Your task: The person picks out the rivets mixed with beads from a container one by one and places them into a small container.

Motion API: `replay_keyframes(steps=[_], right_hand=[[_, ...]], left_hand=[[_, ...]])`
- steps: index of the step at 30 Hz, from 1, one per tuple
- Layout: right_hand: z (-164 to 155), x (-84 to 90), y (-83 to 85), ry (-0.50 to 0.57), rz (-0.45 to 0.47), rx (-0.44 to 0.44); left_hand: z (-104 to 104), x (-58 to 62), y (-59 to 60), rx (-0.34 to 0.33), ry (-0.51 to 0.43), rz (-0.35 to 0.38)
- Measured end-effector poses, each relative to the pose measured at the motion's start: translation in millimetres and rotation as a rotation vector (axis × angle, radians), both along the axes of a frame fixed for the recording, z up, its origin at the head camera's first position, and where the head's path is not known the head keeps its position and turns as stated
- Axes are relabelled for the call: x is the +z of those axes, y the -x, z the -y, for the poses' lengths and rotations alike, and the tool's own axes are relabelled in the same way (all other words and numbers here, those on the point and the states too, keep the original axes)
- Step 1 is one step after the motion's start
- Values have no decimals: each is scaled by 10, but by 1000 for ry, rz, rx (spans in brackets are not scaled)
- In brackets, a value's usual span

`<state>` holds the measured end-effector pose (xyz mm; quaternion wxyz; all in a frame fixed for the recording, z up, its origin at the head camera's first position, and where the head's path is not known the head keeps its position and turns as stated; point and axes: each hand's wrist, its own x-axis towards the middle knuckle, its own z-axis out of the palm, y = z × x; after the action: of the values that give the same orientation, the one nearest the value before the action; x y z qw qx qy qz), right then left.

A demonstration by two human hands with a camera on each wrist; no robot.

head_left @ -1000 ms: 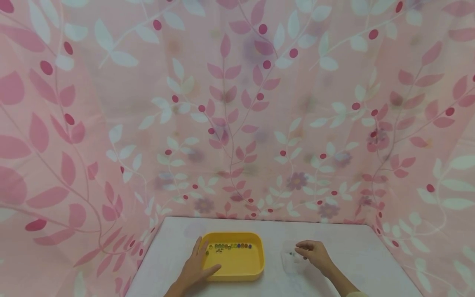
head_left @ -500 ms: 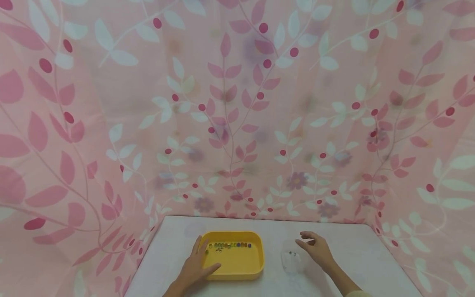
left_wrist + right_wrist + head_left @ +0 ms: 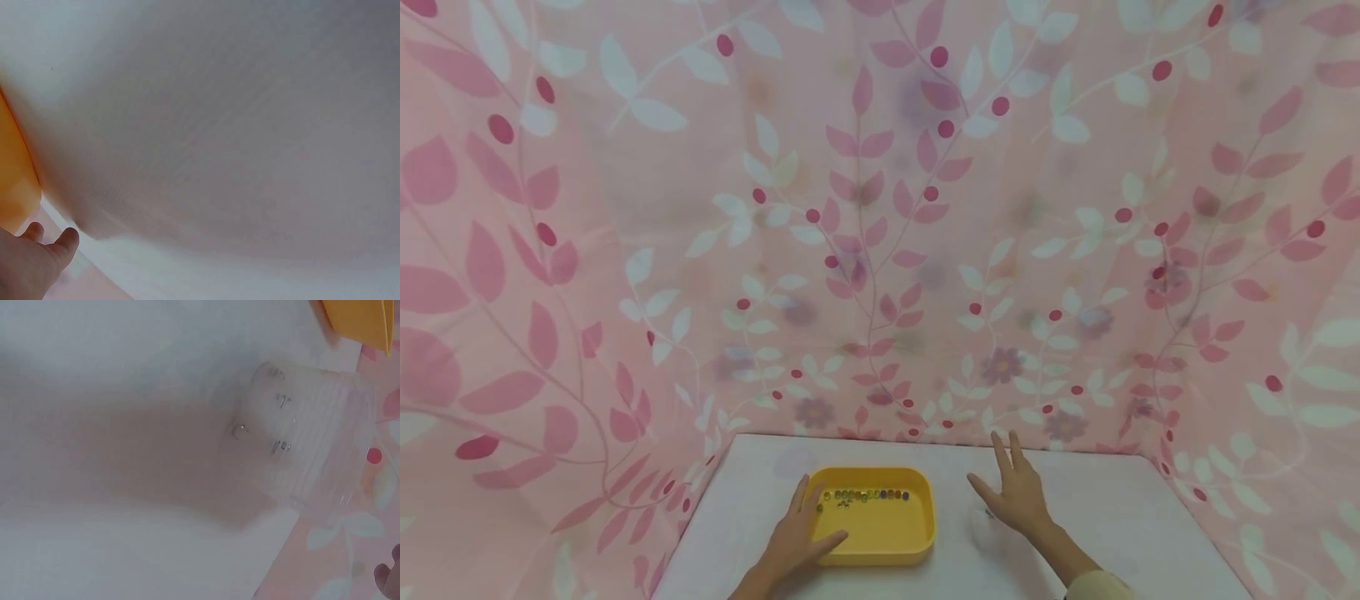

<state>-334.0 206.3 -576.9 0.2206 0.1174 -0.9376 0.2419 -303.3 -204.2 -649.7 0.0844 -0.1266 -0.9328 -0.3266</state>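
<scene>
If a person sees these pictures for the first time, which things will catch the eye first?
The bright yellow plastic tray on the white table, with a row of small coloured beads along its far wall. The left hand rests on its left rim; the right hand hangs open above a clear plastic cup.

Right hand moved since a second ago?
Yes. The right hand has lifted off the clear plastic cup and shifted toward the far table edge, fingers now spread, judged against the yellow plastic tray, which has not shifted.
</scene>
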Motion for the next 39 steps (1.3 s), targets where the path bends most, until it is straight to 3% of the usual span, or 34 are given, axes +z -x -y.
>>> replay_keyframes(steps=[4, 13, 27, 39], right_hand=[[140, 7, 33, -102, -46, -16], [332, -37, 105, -110, -18, -2], [525, -151, 174, -158, 138, 15], [636, -168, 203, -299, 61, 35]], left_hand=[[16, -11, 25, 3, 13, -12], [31, -47, 41, 8, 4, 6], [34, -32, 62, 8, 3, 17], [28, -27, 87, 4, 12, -6]])
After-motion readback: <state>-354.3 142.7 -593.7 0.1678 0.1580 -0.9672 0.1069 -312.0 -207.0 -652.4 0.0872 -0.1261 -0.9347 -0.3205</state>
